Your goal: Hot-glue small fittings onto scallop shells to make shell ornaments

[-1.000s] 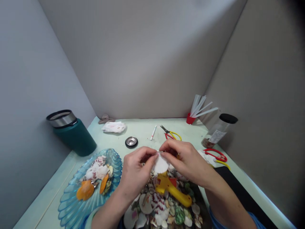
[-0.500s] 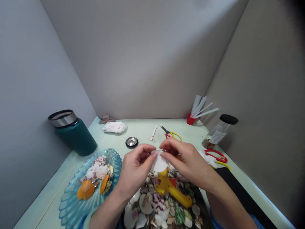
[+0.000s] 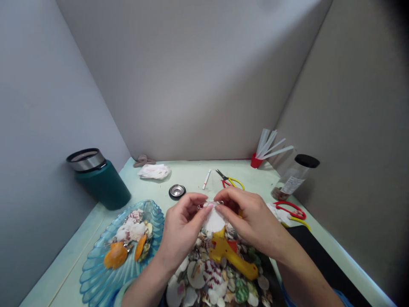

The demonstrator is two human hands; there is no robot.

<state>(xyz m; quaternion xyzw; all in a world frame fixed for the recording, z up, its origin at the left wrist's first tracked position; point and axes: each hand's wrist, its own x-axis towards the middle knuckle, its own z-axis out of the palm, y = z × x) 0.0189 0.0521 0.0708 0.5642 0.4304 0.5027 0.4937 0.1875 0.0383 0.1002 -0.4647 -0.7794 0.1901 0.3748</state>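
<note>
Between my two hands is a white scallop shell [image 3: 214, 221], held by its narrow top with the fan hanging down. My left hand [image 3: 184, 221] pinches it from the left and my right hand [image 3: 247, 215] from the right, thumbs in front. Small metal bits show at both sides of the shell's top, partly hidden by my fingers. Just below lies a yellow glue gun [image 3: 234, 258] on a dark tray filled with assorted seashells [image 3: 195, 273].
A blue shell-shaped dish [image 3: 96, 268] with shells stands left, beside a teal bottle [image 3: 104, 183]. Behind are its lid [image 3: 177, 191], a white marker [image 3: 206, 179] and scissors [image 3: 233, 182]. At right are a red cup of glue sticks [image 3: 256, 160], a jar [image 3: 290, 181] and red-handled scissors [image 3: 290, 209].
Both hands stay in nearly the same place, still pinching the shell's top. The view has shifted very slightly.
</note>
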